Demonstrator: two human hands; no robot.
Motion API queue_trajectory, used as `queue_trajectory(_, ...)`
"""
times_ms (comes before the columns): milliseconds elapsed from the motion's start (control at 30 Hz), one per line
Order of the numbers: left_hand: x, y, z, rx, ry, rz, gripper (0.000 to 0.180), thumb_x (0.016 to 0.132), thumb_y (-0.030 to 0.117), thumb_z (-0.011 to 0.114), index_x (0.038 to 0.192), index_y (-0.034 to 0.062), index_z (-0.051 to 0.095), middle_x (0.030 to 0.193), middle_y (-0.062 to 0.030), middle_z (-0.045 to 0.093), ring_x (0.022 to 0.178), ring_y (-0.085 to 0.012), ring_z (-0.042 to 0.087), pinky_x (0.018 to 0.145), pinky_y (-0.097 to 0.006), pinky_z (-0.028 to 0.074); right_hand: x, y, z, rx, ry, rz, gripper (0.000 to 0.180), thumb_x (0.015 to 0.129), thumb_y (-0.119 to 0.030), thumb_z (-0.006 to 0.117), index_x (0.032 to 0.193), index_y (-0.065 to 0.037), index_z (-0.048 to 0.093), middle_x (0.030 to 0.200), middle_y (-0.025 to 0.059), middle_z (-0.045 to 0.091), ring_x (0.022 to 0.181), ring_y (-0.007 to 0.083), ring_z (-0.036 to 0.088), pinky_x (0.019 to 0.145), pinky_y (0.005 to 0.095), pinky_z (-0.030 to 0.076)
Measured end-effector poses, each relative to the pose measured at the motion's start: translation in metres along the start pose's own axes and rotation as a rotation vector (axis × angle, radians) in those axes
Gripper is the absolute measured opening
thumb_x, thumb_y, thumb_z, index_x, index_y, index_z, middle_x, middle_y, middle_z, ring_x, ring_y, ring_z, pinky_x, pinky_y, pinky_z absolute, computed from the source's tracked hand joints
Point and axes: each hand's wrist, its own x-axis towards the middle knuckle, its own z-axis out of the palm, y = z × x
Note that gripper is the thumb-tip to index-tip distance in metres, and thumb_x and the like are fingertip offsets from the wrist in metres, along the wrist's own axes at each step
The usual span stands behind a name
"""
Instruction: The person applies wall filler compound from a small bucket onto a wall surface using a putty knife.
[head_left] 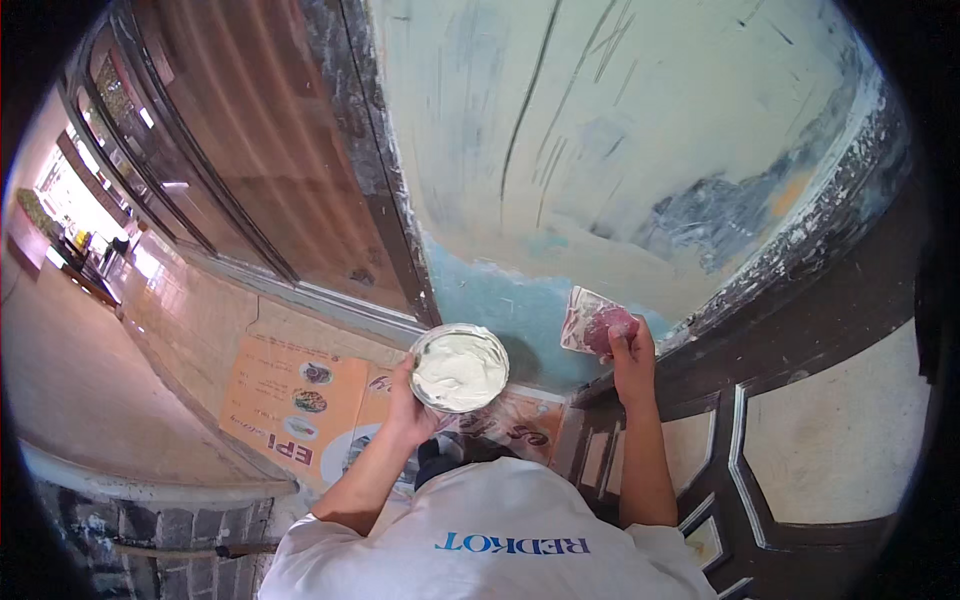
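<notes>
My left hand point(408, 412) is closed on a round tub point(500, 345), gripping its left and lower side. Pale cream putty point(460, 370) lies in it, its top swirled and uneven. In my right hand point(632, 362) is a flat, roughly square, reddish putty spreader point(598, 322). Whitish smears cover its left part and edges, and my thumb shows on its face. It is held in front of the lower part of a patchy wall point(560, 200); I cannot tell if it touches. The tub is apart from the spreader, to its left.
Left of the wall stands a brown-framed door with a curtained pane point(260, 130). Printed orange cardboard sheets point(265, 385) cover the floor below. A dark wooden panelled door point(715, 470) is close on the right. Brickwork point(180, 530) stands at the lower left.
</notes>
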Motion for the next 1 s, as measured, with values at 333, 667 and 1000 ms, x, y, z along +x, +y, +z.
queue_trajectory(333, -0.003, 0.034, -0.051, 0.139, -0.006, -0.130, 0.058, 0.096, 0.047, 0.029, 0.135, 0.0056, 0.044, 0.121, -0.0127, 0.060, 0.101, -0.0239, 0.063, 0.069, -0.038, 0.058, -0.001, -0.005, 0.074, 0.057, 0.018, 0.066, 0.021, 0.095, -0.023, 0.057, 0.106, -0.005, 0.054, 0.093, -0.0006, 0.061, 0.078, 0.0058, 0.055, 0.059, 0.0221, 0.044)
queue_trajectory(667, 0.028, 0.102, -0.056, 0.207, -0.246, 0.011, 0.051, 0.091, 0.012, 0.046, 0.139, 0.0023, 0.029, 0.138, -0.0182, 0.043, 0.115, -0.0320, 0.056, 0.087, -0.043, 0.056, 0.001, -0.034, 0.136, 0.113, -0.018, 0.128, 0.016, 0.096, -0.012, 0.053, 0.109, -0.002, 0.053, 0.098, 0.0027, 0.061, 0.089, 0.0085, 0.056, 0.079, 0.0249, 0.046)
queue_trajectory(1000, 0.028, 0.139, -0.071, 0.211, -0.297, 0.028, 0.058, 0.086, -0.008, 0.043, 0.140, 0.0054, 0.028, 0.134, -0.0155, 0.047, 0.116, -0.0291, 0.056, 0.087, -0.045, 0.056, 0.000, -0.040, 0.196, -0.136, -0.071, 0.044, 0.017, 0.094, -0.009, 0.053, 0.109, -0.002, 0.053, 0.094, 0.0003, 0.059, 0.086, 0.0071, 0.053, 0.078, 0.0231, 0.044)
